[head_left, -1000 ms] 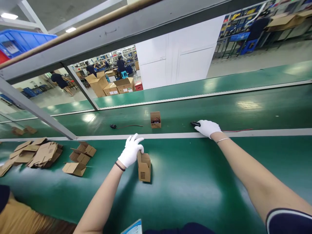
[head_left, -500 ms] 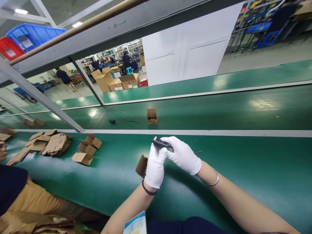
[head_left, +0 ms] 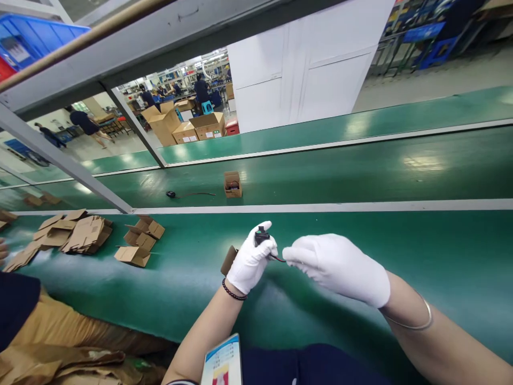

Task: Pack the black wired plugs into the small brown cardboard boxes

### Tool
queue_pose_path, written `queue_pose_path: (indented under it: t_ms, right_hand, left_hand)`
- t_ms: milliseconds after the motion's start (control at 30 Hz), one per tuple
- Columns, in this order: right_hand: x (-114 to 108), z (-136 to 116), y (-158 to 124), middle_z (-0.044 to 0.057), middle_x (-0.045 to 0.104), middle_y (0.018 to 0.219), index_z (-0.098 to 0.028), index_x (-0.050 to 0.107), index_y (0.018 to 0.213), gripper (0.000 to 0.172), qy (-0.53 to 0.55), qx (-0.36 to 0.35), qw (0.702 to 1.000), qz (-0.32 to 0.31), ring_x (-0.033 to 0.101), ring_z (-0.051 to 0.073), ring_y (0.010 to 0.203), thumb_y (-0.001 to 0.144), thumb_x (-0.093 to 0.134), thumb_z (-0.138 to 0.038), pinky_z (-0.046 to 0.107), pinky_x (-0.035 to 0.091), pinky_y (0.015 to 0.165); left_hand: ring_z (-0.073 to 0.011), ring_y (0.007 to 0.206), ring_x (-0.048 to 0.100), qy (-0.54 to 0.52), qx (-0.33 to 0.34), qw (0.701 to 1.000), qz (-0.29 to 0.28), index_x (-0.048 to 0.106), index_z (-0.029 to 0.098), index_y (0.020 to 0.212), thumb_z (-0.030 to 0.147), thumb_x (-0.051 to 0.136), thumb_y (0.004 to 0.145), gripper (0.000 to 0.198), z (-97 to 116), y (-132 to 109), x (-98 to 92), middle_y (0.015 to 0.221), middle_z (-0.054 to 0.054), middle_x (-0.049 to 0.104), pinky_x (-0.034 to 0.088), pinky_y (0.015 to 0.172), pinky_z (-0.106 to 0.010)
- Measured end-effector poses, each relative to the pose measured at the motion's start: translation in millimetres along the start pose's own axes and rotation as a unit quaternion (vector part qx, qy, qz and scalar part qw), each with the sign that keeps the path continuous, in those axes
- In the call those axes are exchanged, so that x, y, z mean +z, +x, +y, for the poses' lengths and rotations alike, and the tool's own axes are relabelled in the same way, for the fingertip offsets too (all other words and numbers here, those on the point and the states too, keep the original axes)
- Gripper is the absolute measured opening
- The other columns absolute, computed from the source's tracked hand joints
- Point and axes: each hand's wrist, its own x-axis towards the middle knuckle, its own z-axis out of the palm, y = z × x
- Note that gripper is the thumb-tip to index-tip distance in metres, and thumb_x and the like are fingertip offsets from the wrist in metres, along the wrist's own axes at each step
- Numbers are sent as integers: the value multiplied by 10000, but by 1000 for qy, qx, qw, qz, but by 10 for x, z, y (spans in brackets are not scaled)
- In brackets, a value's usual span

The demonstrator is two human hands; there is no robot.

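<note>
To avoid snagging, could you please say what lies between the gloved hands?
In the head view, a thin wire runs between the left hand and right hand.

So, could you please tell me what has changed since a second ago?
The right hand has brought the black device from the far belt toward the person; the left hand has let go of the small box and holds the device. The right fingertips are at its wire. The open box and other device on the far belt moved slightly left. The cardboard pile stayed put.
</note>
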Motion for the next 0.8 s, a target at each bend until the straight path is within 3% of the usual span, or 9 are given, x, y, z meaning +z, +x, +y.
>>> queue_pose_path:
  t_ms: [167,300,367,467,633,667,733,800]
  right_hand:
    - [-91,129,136,17,684,779,-225,654,914,230,-18,9,990,140,578,117,645,915,424,-224,228,375,570]
    - [49,173,286,6,687,750,-210,654,824,199,34,30,981,188,600,112,659,909,485,-272,219,413,608]
    - [134,184,334,15,689,767,-206,658,804,216,48,65,973,216,608,117,668,907,501,-314,224,426,631]
    - [229,197,371,20,690,791,-212,670,803,234,54,120,966,220,614,126,690,903,504,-343,232,433,655]
    - [369,185,409,12,695,813,-221,692,797,239,59,176,971,150,617,132,718,892,504,-334,233,421,656]
    - [397,180,407,11,696,818,-224,696,800,240,61,185,972,132,617,134,721,889,506,-341,233,418,649]
    - [444,172,386,13,696,826,-231,703,818,246,58,190,975,99,619,140,728,892,500,-348,236,412,636]
    - [476,159,344,21,696,847,-239,708,870,261,50,176,981,67,621,149,741,907,473,-347,241,412,635]
  left_hand:
    - [-93,650,491,175,-95,973,-116,530,157,1217,272,800,618,668,-43,-34,-20,735,18,561,398,642,-246]
    - [-79,555,456,195,-144,948,-208,279,214,1434,174,845,515,1080,-17,-96,-3,639,64,529,361,521,-208]
    - [-76,541,455,204,-138,944,-217,144,251,1472,129,830,512,1186,10,-128,30,644,70,533,351,492,-196]
    - [-64,540,442,239,-105,948,-181,49,259,1481,66,732,582,1145,33,-168,107,637,79,508,367,514,-194]
    - [-75,609,471,267,-39,959,-86,-47,287,1466,29,619,615,1111,-12,-205,177,744,62,530,409,606,-235]
    - [-85,638,486,257,-16,964,-65,-5,292,1464,39,619,620,1079,-24,-205,164,762,57,532,415,636,-248]
    - [-97,678,498,231,33,972,-25,229,277,1408,66,633,631,901,-39,-191,111,762,49,527,417,688,-265]
    - [-103,702,501,212,75,974,23,478,245,1192,91,661,626,614,-42,-164,42,771,36,531,414,723,-266]
